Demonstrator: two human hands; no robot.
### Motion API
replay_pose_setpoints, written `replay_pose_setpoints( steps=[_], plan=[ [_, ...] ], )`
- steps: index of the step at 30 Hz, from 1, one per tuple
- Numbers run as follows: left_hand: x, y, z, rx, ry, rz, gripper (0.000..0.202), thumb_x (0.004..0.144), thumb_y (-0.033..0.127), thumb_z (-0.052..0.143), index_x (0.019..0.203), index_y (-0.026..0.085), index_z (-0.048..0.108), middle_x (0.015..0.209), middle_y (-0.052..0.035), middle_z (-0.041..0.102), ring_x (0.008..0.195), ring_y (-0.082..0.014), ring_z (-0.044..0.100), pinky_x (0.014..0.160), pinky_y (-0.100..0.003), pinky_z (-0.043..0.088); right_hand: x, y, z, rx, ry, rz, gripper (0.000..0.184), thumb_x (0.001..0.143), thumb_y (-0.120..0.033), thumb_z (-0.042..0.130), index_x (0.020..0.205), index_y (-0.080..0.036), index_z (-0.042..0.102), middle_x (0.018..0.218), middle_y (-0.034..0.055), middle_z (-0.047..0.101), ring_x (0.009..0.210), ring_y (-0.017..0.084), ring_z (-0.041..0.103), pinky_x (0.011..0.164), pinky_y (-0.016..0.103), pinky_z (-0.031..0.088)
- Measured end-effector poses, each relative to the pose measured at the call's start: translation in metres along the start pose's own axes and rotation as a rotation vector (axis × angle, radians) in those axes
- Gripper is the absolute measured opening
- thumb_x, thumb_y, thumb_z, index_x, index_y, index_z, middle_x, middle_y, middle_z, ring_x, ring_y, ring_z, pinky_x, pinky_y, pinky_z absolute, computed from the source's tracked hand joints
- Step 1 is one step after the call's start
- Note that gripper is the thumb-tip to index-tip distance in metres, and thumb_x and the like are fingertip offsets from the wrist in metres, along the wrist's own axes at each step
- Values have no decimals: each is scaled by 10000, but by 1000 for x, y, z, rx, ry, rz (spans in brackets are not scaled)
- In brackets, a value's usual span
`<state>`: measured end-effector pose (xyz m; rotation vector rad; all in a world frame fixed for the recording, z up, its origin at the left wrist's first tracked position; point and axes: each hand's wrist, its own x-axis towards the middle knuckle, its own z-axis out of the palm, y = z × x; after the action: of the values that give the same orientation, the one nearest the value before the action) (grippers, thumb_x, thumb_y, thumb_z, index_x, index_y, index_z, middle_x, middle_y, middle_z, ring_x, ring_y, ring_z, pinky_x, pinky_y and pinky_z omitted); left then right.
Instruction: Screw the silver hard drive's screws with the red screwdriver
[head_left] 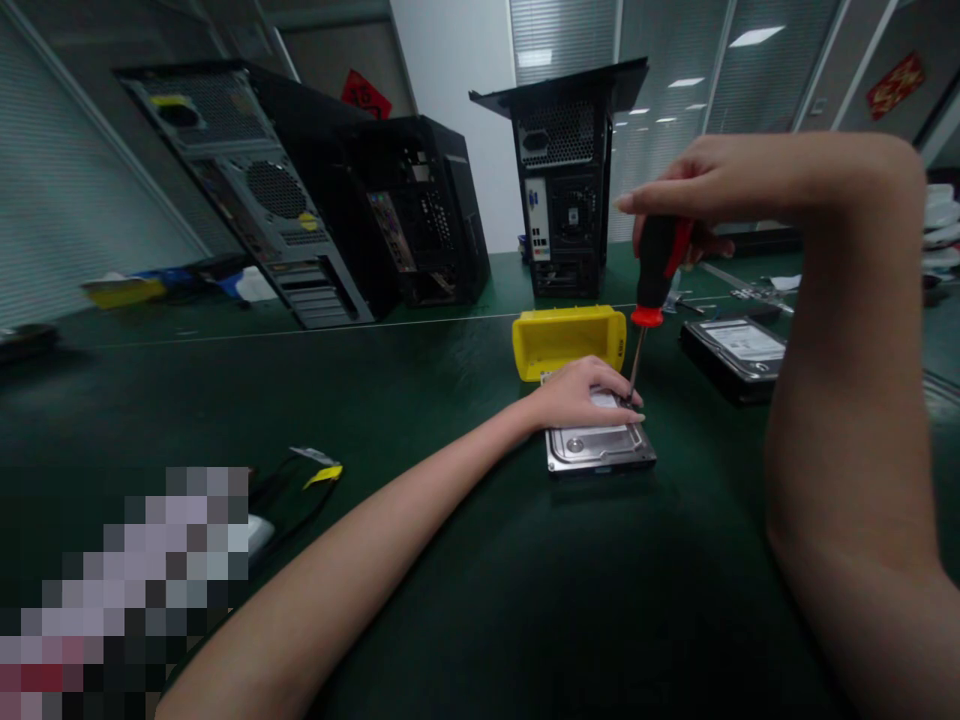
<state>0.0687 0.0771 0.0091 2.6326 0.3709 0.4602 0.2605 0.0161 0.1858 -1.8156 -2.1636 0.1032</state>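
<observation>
A silver hard drive [592, 450] lies on the green table, partly covered by my left hand [581, 393]. That hand presses down on the drive, its thumb and fingers reaching to the drive's right side and holding it in place. My right hand [679, 195] is wrapped round the handle of a red and black screwdriver [654, 265] from above. The screwdriver stands nearly upright, leaning slightly. Its tip meets the drive's right far part, between my left thumb and fingers; the screw under it is too small to make out. Just behind the drive sits a yellow plastic bin [568, 340].
A second hard drive [742, 345] lies to the right. Behind stand black computer cases: one large [277, 190], one smaller [427, 210] and one at centre [566, 190]. Cables with a yellow tag [324, 476] lie at left, near a blurred-out area.
</observation>
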Motion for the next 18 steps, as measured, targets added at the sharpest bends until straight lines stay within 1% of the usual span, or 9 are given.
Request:
replay_pose_setpoints(
  steps=[2, 4, 7, 9, 10, 12, 14, 16, 18],
  plan=[
    [0, 1, 0, -2, -8, -10, 281, 824, 442, 653, 1032, 270, 729, 1056, -17, 701, 1065, -202, 580, 952, -360, 423, 0, -4, -1, -22, 2, 31, 701, 821, -754, 361, 728, -118, 639, 581, 33, 524, 501, 93, 488, 491, 260, 373],
    [0, 2, -1, -8, -11, -2, 284, 829, 440, 647, 1034, 261, 729, 1052, -19, 702, 1059, -198, 583, 952, -351, 422, 1, -6, -1, -37, -12, 53, 762, 784, -809, 330, 681, -111, 618, 569, 42, 527, 503, 98, 495, 509, 276, 382],
    [0, 3, -1, -12, 1, 21, 285, 831, 438, 644, 1030, 253, 731, 1041, -24, 703, 1046, -196, 584, 946, -351, 422, 4, -4, -1, 1, -10, 94, 816, 795, -817, 253, 735, -94, 626, 641, 73, 576, 551, 110, 534, 565, 290, 422],
    [0, 2, -1, -13, 3, 27, 279, 832, 434, 644, 1029, 256, 732, 1039, -24, 702, 1044, -197, 584, 948, -357, 420, 5, -1, 1, 86, 8, 121, 796, 860, -747, 199, 832, -88, 644, 721, 95, 616, 610, 126, 571, 625, 312, 466],
    [0, 2, -1, -14, 1, 26, 278, 833, 433, 642, 1030, 259, 731, 1038, -23, 702, 1044, -198, 584, 949, -359, 420, 4, 0, 2, 139, 11, 122, 733, 902, -675, 205, 886, -92, 648, 764, 99, 635, 640, 134, 589, 651, 324, 486],
    [0, 2, -1, -13, -4, 21, 279, 835, 435, 639, 1033, 261, 730, 1037, -23, 702, 1047, -199, 585, 952, -361, 419, 3, 0, 4, 246, 9, 89, 533, 954, -487, 269, 969, -110, 645, 827, 90, 663, 669, 136, 612, 665, 324, 514],
    [0, 1, -1, -11, 1, 26, 282, 831, 436, 643, 1030, 258, 731, 1033, -24, 703, 1042, -199, 587, 951, -363, 420, 1, -2, 5, 334, -4, 36, 367, 944, -325, 340, 1006, -125, 641, 865, 76, 674, 682, 129, 628, 642, 283, 524],
    [0, 1, -1, -14, 6, 40, 283, 830, 434, 645, 1025, 249, 733, 1024, -27, 706, 1028, -197, 591, 949, -364, 421, 0, -4, 6, 377, -19, -12, 319, 943, -278, 367, 1016, -137, 643, 893, 68, 674, 694, 120, 637, 604, 235, 523],
    [0, 1, -1, -20, 5, 53, 283, 836, 429, 639, 1023, 239, 733, 1014, -31, 709, 1019, -193, 596, 946, -360, 424, 2, -4, 5, 373, -49, -35, 304, 957, -297, 386, 1034, -145, 638, 930, 64, 669, 706, 113, 640, 573, 202, 519]
  ],
)
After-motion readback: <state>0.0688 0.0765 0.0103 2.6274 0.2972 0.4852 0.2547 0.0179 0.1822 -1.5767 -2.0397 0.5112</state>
